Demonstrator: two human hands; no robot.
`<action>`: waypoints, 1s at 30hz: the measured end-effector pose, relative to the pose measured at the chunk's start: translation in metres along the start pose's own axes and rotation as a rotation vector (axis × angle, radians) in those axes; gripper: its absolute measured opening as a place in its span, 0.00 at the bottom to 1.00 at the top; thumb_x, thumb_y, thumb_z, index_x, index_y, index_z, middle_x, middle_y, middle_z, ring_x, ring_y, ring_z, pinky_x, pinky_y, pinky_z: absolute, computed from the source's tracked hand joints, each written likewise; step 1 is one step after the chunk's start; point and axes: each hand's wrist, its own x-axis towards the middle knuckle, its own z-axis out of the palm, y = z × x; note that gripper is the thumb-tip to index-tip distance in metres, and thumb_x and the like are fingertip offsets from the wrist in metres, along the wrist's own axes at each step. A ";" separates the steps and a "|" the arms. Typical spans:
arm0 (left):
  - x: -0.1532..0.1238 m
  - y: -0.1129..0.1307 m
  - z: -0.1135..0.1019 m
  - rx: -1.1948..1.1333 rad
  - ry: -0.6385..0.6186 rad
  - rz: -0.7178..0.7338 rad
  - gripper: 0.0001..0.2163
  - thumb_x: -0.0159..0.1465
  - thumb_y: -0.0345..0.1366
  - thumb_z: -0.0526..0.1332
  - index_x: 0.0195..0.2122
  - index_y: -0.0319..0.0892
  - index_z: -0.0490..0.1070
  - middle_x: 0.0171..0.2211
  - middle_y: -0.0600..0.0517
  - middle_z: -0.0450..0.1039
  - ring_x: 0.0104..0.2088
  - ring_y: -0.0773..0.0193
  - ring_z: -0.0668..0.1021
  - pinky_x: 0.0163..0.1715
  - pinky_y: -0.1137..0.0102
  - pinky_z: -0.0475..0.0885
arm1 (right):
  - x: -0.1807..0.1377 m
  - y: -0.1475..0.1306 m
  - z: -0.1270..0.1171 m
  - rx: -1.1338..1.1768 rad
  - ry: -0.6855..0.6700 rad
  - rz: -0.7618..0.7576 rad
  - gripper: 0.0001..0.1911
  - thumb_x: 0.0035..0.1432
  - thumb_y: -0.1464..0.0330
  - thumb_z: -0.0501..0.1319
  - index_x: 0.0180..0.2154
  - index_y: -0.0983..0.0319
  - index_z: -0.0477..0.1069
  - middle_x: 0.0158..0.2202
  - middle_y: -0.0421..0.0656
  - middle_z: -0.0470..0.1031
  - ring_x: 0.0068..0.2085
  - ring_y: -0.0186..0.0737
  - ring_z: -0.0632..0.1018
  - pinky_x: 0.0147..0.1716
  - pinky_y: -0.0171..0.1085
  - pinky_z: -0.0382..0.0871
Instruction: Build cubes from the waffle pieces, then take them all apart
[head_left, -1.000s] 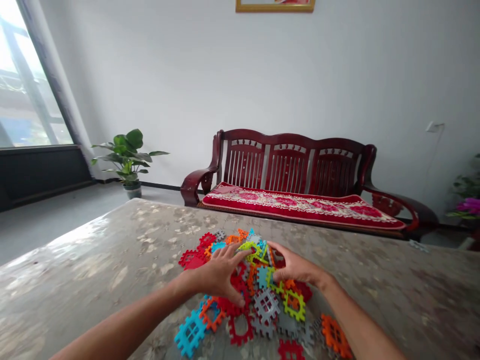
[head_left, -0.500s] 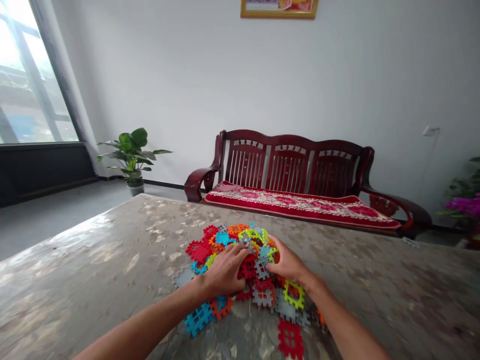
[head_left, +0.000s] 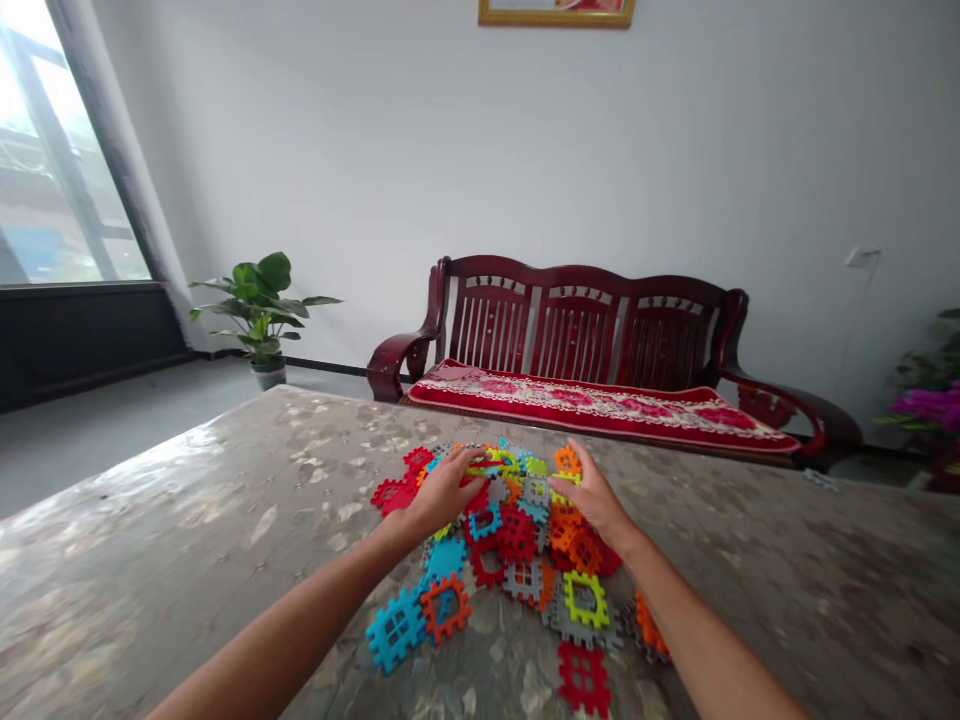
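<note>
A loose heap of toothed plastic building tiles in red, blue, orange, grey and yellow-green lies on the table in front of me. My left hand (head_left: 444, 492) rests over the heap's left side, thumb and fingers apart, close to red tiles (head_left: 394, 495). At the heap's right edge is my right hand (head_left: 598, 500), its thumb and fingers spread beside an orange tile (head_left: 568, 459) and a yellow-green tile (head_left: 564, 489). Nearer to me lie a blue tile (head_left: 396, 630), an orange-framed tile (head_left: 446, 608), a yellow-green window tile (head_left: 586, 600) and a red tile (head_left: 584, 678).
The table (head_left: 187, 560) has a patterned, shiny cover. Behind it stands a dark red wooden bench (head_left: 574, 330) with a red floral cushion (head_left: 600, 402). A potted plant (head_left: 262, 315) stands at the left, and purple flowers (head_left: 930, 405) are at the right.
Both hands have moved apart and away from me over the heap, the left leftward and the right rightward. Tiles in the middle have shifted, showing blue and red ones.
</note>
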 end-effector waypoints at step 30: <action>-0.054 0.029 0.016 0.474 -0.223 0.056 0.20 0.57 0.43 0.58 0.51 0.48 0.72 0.51 0.41 0.70 0.52 0.43 0.70 0.48 0.49 0.66 | -0.042 -0.037 0.041 -0.662 -0.093 -0.169 0.23 0.48 0.74 0.57 0.47 0.55 0.75 0.46 0.43 0.79 0.48 0.46 0.77 0.50 0.40 0.68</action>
